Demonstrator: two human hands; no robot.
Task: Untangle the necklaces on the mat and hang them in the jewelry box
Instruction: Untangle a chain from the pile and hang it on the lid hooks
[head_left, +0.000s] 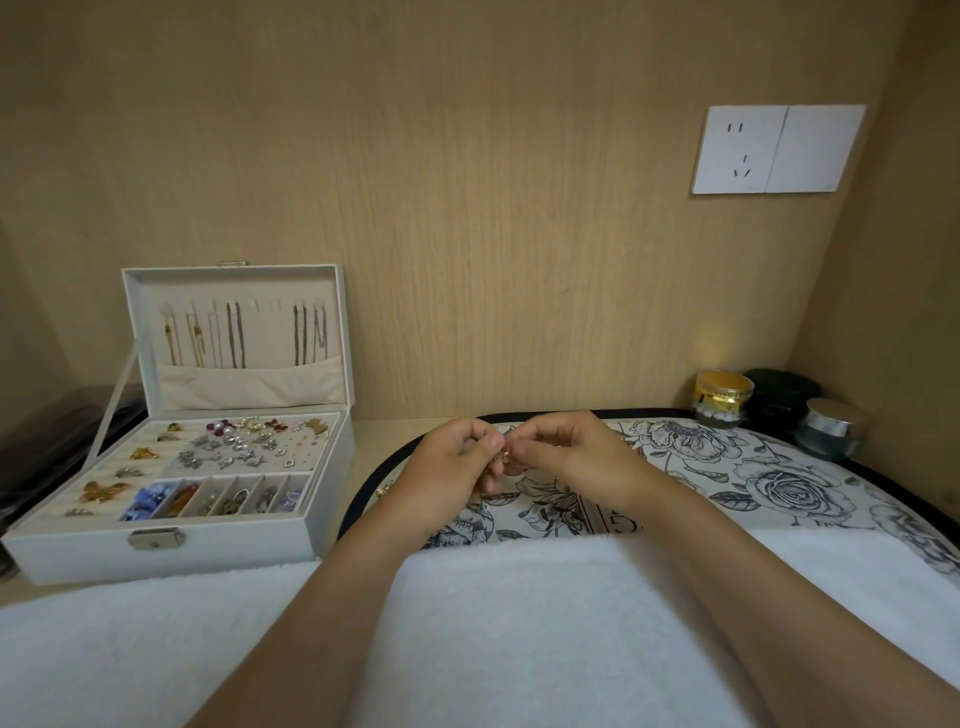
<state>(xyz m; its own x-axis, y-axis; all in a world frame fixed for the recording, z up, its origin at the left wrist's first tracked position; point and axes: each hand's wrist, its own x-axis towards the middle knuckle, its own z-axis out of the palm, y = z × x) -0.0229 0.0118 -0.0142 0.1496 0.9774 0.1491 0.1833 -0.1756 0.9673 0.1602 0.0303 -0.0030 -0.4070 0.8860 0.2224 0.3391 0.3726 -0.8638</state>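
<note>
My left hand (460, 457) and my right hand (563, 447) meet above the flower-printed mat (779, 483), fingers curled. Between their fingertips they pinch a small gold necklace (506, 456); most of its chain is hidden by the fingers. A bit of gold chain (385, 489) lies at the mat's left edge. The white jewelry box (218, 540) stands open at the left. Several necklaces (236, 335) hang inside its raised lid.
The box tray holds several earrings, brooches and beads. A white towel (519, 623) covers the near side under my forearms. Three jars (724, 397) stand at the back right corner. A wall socket (776, 149) sits on the wooden back wall. Dark items lie far left.
</note>
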